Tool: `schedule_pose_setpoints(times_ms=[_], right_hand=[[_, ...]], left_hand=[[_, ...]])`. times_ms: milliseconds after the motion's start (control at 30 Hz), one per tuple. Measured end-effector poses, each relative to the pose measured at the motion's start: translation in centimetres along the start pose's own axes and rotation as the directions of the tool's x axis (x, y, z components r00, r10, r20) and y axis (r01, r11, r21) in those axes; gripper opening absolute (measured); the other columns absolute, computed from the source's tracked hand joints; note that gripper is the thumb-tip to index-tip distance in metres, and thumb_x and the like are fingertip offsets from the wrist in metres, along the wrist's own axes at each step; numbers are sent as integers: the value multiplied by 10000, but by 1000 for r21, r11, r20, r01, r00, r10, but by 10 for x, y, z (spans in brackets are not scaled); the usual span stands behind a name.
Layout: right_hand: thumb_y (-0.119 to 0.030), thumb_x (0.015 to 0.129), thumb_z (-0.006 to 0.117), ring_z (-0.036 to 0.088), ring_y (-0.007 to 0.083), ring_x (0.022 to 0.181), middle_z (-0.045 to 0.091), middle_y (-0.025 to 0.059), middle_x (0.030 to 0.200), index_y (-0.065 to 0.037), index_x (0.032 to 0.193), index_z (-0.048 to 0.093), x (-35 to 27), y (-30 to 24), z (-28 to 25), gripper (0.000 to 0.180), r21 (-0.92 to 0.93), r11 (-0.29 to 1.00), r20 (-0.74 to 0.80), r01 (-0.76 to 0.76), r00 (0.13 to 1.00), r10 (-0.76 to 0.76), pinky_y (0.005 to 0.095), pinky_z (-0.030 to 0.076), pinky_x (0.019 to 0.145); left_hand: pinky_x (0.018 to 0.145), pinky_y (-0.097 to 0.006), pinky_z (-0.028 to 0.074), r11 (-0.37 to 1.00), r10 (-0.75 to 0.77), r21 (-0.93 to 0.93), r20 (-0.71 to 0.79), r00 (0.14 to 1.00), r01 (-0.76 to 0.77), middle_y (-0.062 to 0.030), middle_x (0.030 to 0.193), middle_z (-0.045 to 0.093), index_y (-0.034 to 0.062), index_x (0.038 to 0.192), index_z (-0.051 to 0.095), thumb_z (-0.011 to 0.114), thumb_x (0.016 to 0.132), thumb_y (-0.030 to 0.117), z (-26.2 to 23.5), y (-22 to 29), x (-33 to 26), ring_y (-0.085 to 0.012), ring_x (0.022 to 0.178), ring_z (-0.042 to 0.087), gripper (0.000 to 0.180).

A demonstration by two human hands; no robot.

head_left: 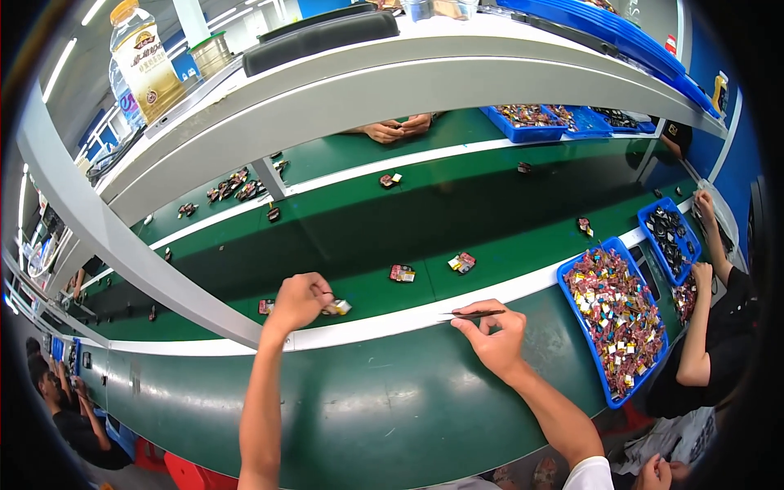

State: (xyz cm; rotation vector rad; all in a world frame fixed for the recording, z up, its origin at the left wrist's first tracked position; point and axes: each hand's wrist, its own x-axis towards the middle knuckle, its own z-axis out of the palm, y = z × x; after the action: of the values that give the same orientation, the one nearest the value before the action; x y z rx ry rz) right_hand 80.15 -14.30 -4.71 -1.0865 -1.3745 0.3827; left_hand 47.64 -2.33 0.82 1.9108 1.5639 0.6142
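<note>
Over the near edge of the green conveyor belt, my left hand (299,303) is closed in a pinch. At its fingertips is a small white-and-yellow electronic part (337,308); the fingers partly hide it. A similar red part (266,306) lies just left of that hand. My right hand (495,334) grips dark tweezers (478,314), their thin tip pointing left above the white rail (416,310). Two more red-and-white parts, one (402,273) nearer the left hand and another (461,262) to its right, rest on the belt between and beyond my hands.
A blue tray (605,382) heaped with small parts stands to my right; a second blue tray (644,214) holds black pieces. A grey post (155,253) and overhead shelf (408,77) cross in front. Another person's hands (396,129) are across the belt; a co-worker's arm (697,343) is at right.
</note>
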Motion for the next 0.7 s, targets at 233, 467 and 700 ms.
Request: schedule_pose_setpoints(times_ms=[233,467,700], right_hand=[[65,815,779,400,-33,549,692,5,793,27,926,684,4,-7,-6,151,408,816,169,-410,912,374,160,300,486],[82,819,761,456,-18,549,687,42,768,27,935,642,-1,-5,-6,176,418,808,172,-415,910,378,165,322,476],[50,813,792,383,-40,527,633,-32,722,20,914,680,-3,-6,-3,154,328,877,92,-351,936,340,164,257,464]], left_hand=[[397,-218,365,829,-20,-549,159,987,105,-49,731,670,-43,1014,689,661,927,74,73,72,-29,-61,499,540,148],[412,-230,439,724,6,-686,103,995,67,-90,753,682,-64,1037,685,644,948,74,122,89,-36,-141,548,665,169],[450,-257,506,686,15,-728,25,1000,8,-131,803,713,-84,1042,659,623,958,48,141,89,-41,-155,581,686,160]])
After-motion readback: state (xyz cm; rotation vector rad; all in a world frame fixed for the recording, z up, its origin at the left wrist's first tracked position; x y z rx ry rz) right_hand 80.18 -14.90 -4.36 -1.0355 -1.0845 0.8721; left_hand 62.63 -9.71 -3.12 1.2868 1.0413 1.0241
